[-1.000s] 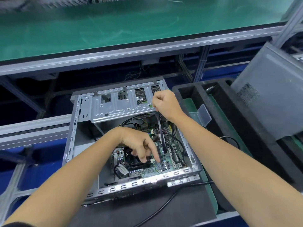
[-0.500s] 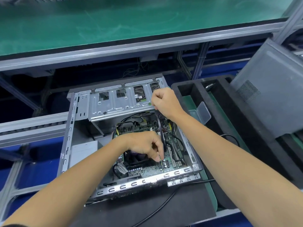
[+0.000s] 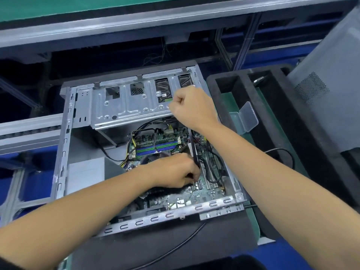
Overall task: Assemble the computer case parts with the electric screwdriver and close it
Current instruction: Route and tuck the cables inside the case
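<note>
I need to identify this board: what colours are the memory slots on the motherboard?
Blue and green, in alternating strips: the memory slots show in the head view, its only view.

No text, label or number is legible on any surface here.

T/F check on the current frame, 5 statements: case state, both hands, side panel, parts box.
1. The computer case lies open with its motherboard exposed. True.
2. The right hand is flat and open on the drive cage. False: it is fisted round the top of a long dark tool, likely the screwdriver.
3. The left hand is down inside the case, fingers pinched near the tool's lower end. True.
4. The grey side panel is already fitted on the case. False: it stands off to the right.
5. The small clear plastic box has its lid open. True.
</note>
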